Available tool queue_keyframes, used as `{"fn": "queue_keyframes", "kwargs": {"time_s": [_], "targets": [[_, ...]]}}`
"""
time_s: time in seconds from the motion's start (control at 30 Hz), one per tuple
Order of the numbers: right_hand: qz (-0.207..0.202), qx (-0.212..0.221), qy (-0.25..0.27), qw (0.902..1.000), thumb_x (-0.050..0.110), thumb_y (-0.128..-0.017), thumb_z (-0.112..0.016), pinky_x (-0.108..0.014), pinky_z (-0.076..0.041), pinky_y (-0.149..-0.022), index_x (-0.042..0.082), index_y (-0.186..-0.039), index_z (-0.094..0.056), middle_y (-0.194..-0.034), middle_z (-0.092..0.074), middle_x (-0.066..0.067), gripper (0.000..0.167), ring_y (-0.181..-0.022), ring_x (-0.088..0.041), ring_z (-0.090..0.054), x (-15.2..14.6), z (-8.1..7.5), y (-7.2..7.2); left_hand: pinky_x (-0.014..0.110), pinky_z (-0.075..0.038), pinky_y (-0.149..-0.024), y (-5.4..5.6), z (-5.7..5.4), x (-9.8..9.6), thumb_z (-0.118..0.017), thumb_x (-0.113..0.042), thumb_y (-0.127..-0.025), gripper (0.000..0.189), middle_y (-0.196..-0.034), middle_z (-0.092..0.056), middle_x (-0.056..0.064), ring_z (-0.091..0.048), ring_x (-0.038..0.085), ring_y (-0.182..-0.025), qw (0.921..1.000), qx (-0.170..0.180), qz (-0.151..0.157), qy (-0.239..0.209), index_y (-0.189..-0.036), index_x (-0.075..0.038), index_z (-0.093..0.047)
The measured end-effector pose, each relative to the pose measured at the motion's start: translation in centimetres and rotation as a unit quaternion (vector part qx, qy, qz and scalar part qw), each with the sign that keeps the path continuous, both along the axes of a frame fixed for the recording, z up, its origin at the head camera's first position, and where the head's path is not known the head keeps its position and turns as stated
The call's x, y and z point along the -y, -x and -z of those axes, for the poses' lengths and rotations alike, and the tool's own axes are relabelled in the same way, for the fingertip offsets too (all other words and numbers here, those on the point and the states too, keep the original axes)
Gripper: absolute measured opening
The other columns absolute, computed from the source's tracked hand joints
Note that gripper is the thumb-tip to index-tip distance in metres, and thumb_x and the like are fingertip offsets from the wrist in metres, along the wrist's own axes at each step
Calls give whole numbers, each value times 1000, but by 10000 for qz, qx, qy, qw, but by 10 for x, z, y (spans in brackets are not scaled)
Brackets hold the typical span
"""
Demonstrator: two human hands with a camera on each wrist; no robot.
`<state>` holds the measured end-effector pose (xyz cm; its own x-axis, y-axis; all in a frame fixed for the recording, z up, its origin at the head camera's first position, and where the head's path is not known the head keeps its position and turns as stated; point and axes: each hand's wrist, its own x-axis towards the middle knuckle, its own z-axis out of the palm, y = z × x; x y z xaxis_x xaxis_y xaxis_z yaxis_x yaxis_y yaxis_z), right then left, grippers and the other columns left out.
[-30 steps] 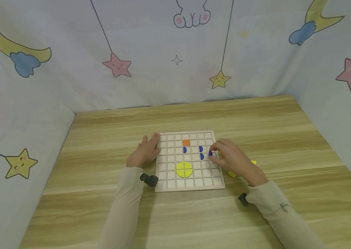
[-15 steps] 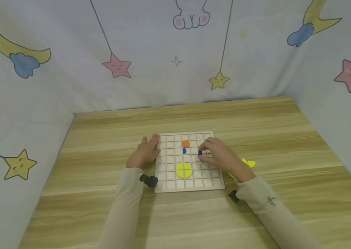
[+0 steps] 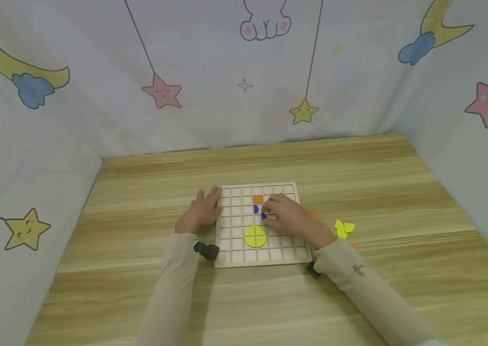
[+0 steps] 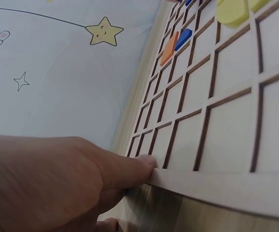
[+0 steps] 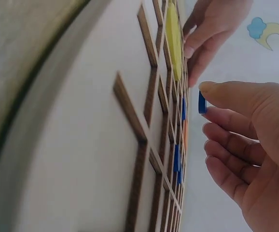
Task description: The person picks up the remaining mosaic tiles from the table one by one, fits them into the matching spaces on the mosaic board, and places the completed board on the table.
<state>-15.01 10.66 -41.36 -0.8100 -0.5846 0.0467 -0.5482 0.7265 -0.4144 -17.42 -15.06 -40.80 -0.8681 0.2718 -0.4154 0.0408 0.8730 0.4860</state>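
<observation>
A wooden grid board (image 3: 229, 262) lies on the table. My left hand (image 3: 202, 211) rests at its left edge, the fingers extended and one fingertip on the rim in the left wrist view. My right hand (image 3: 289, 217) is over the board, pinching a blue half-round piece (image 5: 202, 102) between thumb and index finger, apart from the grid. Just left of it, another blue half-round piece (image 3: 256, 209) sits in a cell below an orange square (image 3: 258, 199). Several yellow quarter pieces (image 3: 250, 232) form a circle nearer the front. Two more blue pieces (image 5: 177, 157) show in the right wrist view.
Loose yellow pieces (image 3: 343, 228) lie on the table right of the board, with orange pieces (image 3: 314, 215) close by, partly hidden by the right arm. A printed cloth (image 3: 209, 120) hangs behind and at both sides of the table (image 3: 140, 298).
My right hand has moved left across the board with the blue half-round piece, nearing the blue piece below the orange square. The left hand stays in place.
</observation>
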Motion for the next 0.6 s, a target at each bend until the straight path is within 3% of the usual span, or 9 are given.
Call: {"fn": "queue_keyframes", "kwargs": {"time_s": [0.27, 0.6], "targets": [[-131, -71, -153, 9998, 25, -86, -72, -28, -48, -77, 10, -99, -71, -93, -58, 2, 19, -86, -12, -51, 11, 3, 2, 62, 1, -116, 1, 2, 0, -36, -21, -103, 62, -162, 3, 8, 13, 42, -145, 10000, -17, 9, 11, -155, -11, -3], [-317, -313, -238, 9987, 19, -87, -70, -28, -47, -77, 9, -98, -71, -94, -60, -1, 16, -85, -14, -51, 18, 4, 4, 61, 0, -116, 0, 1, 0, -37, -22, -103, 63, -162, 2, 7, 12, 42, -145, 10000, -54, 12, 50, -155, -12, -3]]}}
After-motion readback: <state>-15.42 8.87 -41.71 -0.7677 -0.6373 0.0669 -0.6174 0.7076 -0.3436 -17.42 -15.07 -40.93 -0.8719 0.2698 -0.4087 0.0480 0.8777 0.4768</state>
